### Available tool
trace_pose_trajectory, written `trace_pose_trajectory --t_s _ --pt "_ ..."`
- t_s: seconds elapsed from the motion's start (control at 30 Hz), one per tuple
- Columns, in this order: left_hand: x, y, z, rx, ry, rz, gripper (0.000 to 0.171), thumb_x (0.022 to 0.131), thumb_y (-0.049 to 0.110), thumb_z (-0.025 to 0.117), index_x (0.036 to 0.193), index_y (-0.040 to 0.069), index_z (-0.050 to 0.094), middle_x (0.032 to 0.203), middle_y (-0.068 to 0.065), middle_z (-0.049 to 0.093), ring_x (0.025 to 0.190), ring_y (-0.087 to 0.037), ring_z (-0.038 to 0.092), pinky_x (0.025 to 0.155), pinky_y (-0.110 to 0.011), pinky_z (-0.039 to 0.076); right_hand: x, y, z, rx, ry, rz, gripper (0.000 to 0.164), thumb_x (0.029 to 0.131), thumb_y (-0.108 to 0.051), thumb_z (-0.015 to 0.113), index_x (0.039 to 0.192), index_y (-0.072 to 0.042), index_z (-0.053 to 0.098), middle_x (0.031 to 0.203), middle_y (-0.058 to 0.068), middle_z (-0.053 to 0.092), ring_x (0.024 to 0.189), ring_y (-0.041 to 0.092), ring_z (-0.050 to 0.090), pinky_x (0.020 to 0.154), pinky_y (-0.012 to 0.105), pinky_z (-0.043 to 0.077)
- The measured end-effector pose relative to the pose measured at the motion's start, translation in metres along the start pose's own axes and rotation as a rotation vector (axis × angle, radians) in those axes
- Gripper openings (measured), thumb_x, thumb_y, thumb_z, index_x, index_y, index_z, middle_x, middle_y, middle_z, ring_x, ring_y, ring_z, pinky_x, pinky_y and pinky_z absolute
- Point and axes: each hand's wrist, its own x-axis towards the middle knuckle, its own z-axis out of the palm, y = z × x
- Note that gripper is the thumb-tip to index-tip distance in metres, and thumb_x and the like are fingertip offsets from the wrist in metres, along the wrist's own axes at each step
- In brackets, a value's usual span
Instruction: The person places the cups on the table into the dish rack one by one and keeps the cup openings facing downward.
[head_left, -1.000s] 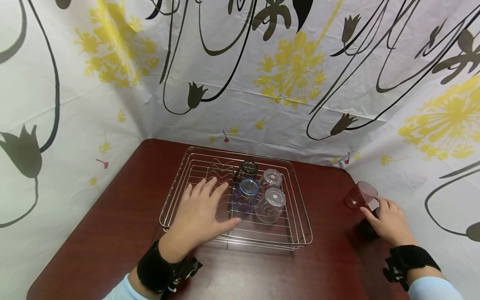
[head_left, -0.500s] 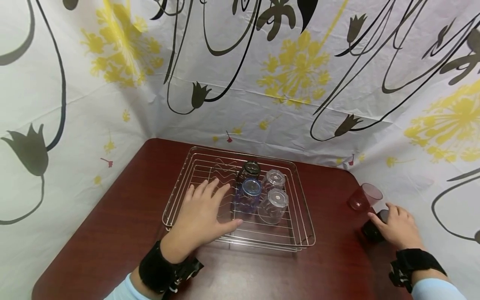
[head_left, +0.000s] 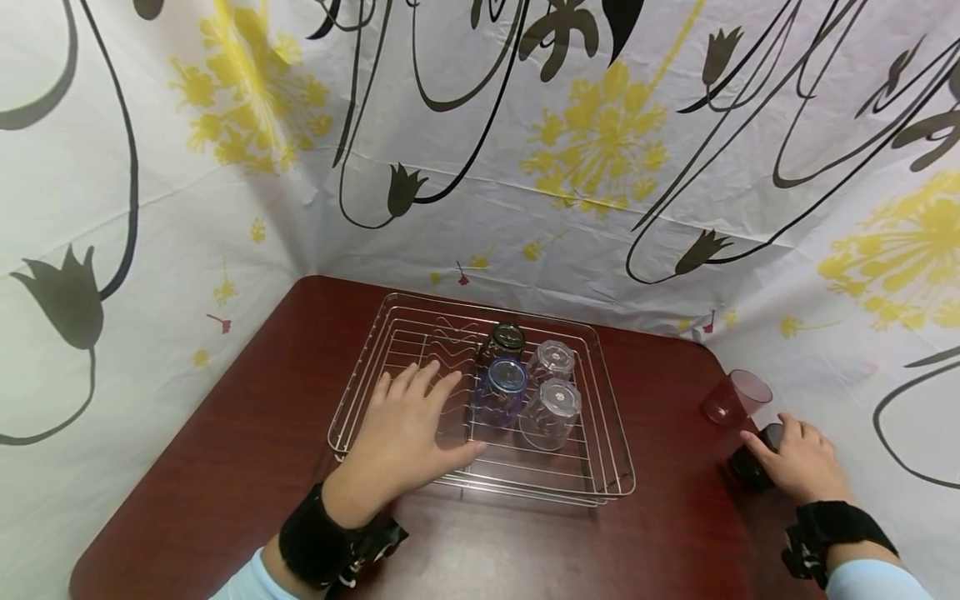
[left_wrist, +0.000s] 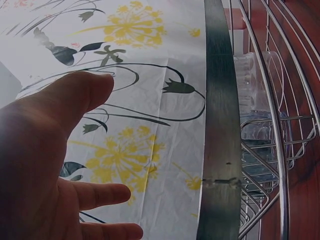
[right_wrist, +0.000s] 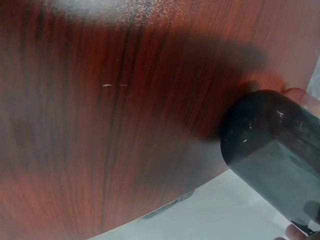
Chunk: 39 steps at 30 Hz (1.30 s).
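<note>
My right hand (head_left: 806,462) holds a dark, see-through drinking glass (head_left: 752,467) at the table's right edge, thumb on its left and fingers on the far side. In the right wrist view this glass (right_wrist: 272,145) looks smooth and rounded, with fingertips (right_wrist: 295,231) at its lower end. Just beyond it stands a red tumbler (head_left: 737,397), apart from the hand. My left hand (head_left: 408,429) is spread over the near left part of a wire dish rack (head_left: 611,467), holding nothing. Upside down in the rack are a blue glass mug (head_left: 501,392), a dark mug (head_left: 504,337) and two clear glasses (head_left: 551,415).
The rack stands mid-table on dark red wood (head_left: 667,500). White patterned cloth (head_left: 480,242) hangs behind the table and along both sides. In the left wrist view the rack's metal bars (left_wrist: 280,150) run close beside the left hand.
My right hand has drawn slightly back and right, from beside the red tumbler onto the dark glass. The whole head view has shifted a little. My left hand has stayed over the rack.
</note>
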Motion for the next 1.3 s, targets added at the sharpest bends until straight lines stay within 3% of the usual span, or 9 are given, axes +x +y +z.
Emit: trace_pose_trajectory --t_s 0.2,0.5,0.9,1.3 --pt "0.0 0.001 0.0 0.006 0.005 0.007 0.097 0.076 0.083 0.058 0.152 0.025 0.042 0.159 -0.009 0.037 0.146 -0.038 0.033 0.118 -0.063 0.021 0.0 0.005 0.001 0.009 -0.017 -0.016 0.09 0.102 -0.059 0.039 0.141 0.021 0.027 0.128 0.052 0.029 0.112 0.069 0.029 0.09 0.074 0.028" --pt "0.002 0.003 -0.002 0.021 0.004 0.014 0.098 0.075 0.084 0.057 0.152 0.025 0.042 0.159 -0.009 0.037 0.146 -0.038 0.033 0.118 -0.063 0.021 -0.005 0.003 0.002 0.029 0.035 -0.042 0.078 0.103 -0.053 0.042 0.139 0.016 0.032 0.124 0.052 0.031 0.107 0.068 0.033 0.086 0.072 0.031" --pt "0.003 0.004 -0.009 0.026 -0.01 0.022 0.099 0.076 0.085 0.054 0.154 0.026 0.039 0.16 -0.009 0.035 0.148 -0.037 0.031 0.119 -0.062 0.02 -0.007 -0.011 -0.003 0.05 0.093 -0.057 0.074 0.102 -0.05 0.049 0.14 0.013 0.036 0.124 0.05 0.034 0.108 0.065 0.034 0.085 0.07 0.031" --pt "0.006 0.006 -0.01 0.015 -0.027 0.034 0.1 0.076 0.086 0.053 0.155 0.026 0.038 0.161 -0.008 0.034 0.148 -0.036 0.03 0.119 -0.062 0.021 -0.01 -0.036 -0.019 0.039 0.084 -0.115 0.078 0.101 -0.051 0.05 0.142 0.014 0.038 0.128 0.05 0.035 0.112 0.065 0.035 0.086 0.072 0.032"
